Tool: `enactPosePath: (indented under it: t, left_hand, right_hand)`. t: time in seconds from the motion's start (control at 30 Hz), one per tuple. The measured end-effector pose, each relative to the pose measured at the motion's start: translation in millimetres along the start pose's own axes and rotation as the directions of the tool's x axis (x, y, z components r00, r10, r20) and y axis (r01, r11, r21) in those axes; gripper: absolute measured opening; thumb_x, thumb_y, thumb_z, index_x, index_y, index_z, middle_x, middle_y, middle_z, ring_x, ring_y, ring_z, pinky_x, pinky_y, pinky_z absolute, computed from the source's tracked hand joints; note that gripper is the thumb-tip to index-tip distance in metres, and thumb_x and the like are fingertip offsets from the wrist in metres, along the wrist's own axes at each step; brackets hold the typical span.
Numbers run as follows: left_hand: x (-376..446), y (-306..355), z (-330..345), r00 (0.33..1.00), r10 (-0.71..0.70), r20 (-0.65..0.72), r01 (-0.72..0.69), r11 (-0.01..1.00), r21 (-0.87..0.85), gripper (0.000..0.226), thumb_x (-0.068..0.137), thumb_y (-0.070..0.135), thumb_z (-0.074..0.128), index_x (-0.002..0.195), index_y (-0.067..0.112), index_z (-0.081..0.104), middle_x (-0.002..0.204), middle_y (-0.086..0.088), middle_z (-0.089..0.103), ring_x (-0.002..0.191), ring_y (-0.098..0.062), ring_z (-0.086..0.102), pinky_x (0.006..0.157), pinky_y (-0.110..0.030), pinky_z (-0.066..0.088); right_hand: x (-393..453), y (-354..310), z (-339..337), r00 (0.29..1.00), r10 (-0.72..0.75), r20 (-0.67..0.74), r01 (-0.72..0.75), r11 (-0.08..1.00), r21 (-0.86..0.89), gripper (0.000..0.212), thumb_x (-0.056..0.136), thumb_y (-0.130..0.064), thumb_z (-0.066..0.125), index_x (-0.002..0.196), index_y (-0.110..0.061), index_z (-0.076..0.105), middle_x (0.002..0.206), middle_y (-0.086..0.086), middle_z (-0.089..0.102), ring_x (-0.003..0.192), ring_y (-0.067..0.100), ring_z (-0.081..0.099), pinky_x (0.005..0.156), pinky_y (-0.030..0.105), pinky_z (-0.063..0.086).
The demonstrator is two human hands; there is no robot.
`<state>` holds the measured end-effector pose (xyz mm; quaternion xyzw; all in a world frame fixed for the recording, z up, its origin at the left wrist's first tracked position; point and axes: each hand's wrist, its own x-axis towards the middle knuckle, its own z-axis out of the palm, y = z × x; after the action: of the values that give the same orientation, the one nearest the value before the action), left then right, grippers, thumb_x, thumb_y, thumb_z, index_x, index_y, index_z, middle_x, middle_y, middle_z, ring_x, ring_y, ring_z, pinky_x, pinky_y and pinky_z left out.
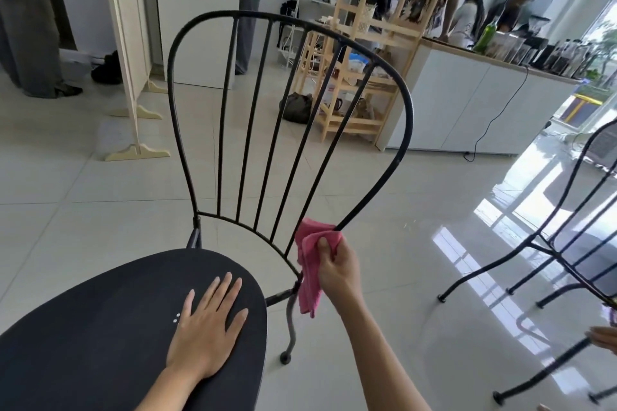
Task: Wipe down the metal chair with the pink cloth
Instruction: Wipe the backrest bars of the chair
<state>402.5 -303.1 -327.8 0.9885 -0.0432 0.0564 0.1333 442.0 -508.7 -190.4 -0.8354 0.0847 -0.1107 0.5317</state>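
A black metal chair with a curved backrest of thin bars and a round dark seat fills the middle of the view. My left hand lies flat on the seat, fingers straight and spread. My right hand grips a pink cloth, wrapped around the lower right end of the backrest frame just above the seat. The loose end of the cloth hangs down beside the chair's rear right leg.
A second black metal chair stands at the right, with another person's hand at its edge. Behind are a wooden shelf rack, white counters, a folding screen and several people. The floor is glossy white tile.
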Motion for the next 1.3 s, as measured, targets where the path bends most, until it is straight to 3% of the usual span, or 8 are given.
enactPosePath:
  t: [0.13,0.33,0.43,0.57,0.8,0.93,1.17,1.3]
  left_hand:
    - [1.4,-2.4,0.9,0.999,-0.022,0.045,0.023,1.0,-0.001,0.064,0.092,0.059,0.008,0.143,0.028,0.03,0.15,0.009,0.033,0.139,-0.003,0.015,0.111,-0.032,-0.006]
    - [5.8,-3.9,2.5,1.0,-0.012,0.028,0.015,0.995,-0.099,0.064,0.092,0.059,0.011,0.14,0.027,0.036,0.152,0.018,0.025,0.141,0.006,-0.01,0.114,-0.03,-0.007]
    - [8.1,-2.5,0.2,1.0,0.023,0.011,-0.021,0.986,-0.167,0.061,0.091,0.061,0.008,0.144,0.035,0.021,0.154,0.027,-0.007,0.14,0.007,-0.009,0.114,-0.029,-0.008]
    - [8.8,-0.8,-1.2,0.998,0.047,-0.034,-0.053,0.978,-0.2,0.06,0.09,0.062,0.008,0.146,0.041,0.003,0.153,0.028,-0.009,0.139,0.009,-0.009,0.114,-0.028,-0.008]
    - [9.0,-0.2,-0.1,0.999,0.027,-0.02,-0.029,0.992,-0.12,0.063,0.091,0.06,0.009,0.142,0.028,0.028,0.155,0.024,-0.001,0.14,0.006,-0.01,0.114,-0.029,-0.007]
    - [7.2,-2.2,2.5,1.0,-0.003,0.001,0.003,0.997,-0.071,0.065,0.092,0.059,0.01,0.137,0.025,0.042,0.143,0.009,0.044,0.14,0.006,-0.012,0.114,-0.03,-0.006]
    - [7.3,-2.8,0.0,0.999,-0.022,0.034,0.023,0.999,-0.049,0.062,0.092,0.057,0.014,0.139,0.025,0.039,0.145,0.008,0.038,0.142,0.002,-0.007,0.113,-0.031,-0.005]
    - [5.3,-1.9,-1.8,0.998,-0.018,0.065,0.021,0.999,-0.045,0.061,0.093,0.056,0.013,0.139,0.026,0.039,0.145,0.007,0.041,0.135,-0.007,0.021,0.112,-0.032,-0.004]
  right_hand:
    - [10.8,-41.3,-47.8,0.982,-0.122,-0.143,0.135,0.987,0.082,0.022,0.101,-0.024,0.043,0.086,-0.015,0.057,0.073,-0.003,0.059,0.062,0.01,0.053,0.052,0.017,0.042]
    - [42.2,-107.8,-96.2,0.943,-0.194,-0.269,0.262,0.933,0.246,0.027,0.103,-0.034,0.031,0.094,-0.027,0.056,0.092,0.003,0.064,0.079,0.013,0.061,0.069,0.025,0.051]
    - [66.2,-147.5,-113.3,0.921,-0.252,-0.298,0.289,0.953,0.087,0.032,0.103,-0.036,0.03,0.09,-0.02,0.054,0.079,0.0,0.056,0.066,0.013,0.054,0.057,0.024,0.048]
    - [99.4,-196.4,-114.1,0.921,-0.348,-0.178,0.311,0.928,-0.205,0.031,0.101,-0.036,0.036,0.079,-0.023,0.054,0.071,-0.002,0.056,0.065,0.019,0.055,0.066,0.036,0.053]
    - [104.3,-212.4,-82.1,0.799,-0.51,-0.317,0.188,0.714,-0.674,0.022,0.097,-0.023,0.043,0.108,-0.012,0.057,0.079,0.002,0.06,0.071,0.022,0.054,0.064,0.033,0.039]
    - [101.9,-209.3,-80.3,0.76,-0.538,-0.366,0.221,0.743,-0.632,0.033,0.101,-0.034,0.033,0.107,-0.014,0.059,0.075,-0.001,0.058,0.068,0.021,0.054,0.065,0.031,0.036]
    - [94.7,-206.1,-76.9,0.741,-0.472,-0.477,0.18,0.824,-0.537,0.033,0.102,-0.032,0.032,0.102,-0.018,0.061,0.075,-0.008,0.055,0.067,0.016,0.05,0.064,0.027,0.029]
    - [82.6,-168.4,-71.5,0.791,-0.235,-0.564,0.245,0.968,-0.06,0.029,0.102,-0.029,0.035,0.098,-0.019,0.062,0.07,-0.012,0.053,0.06,0.004,0.05,0.054,0.019,0.037]
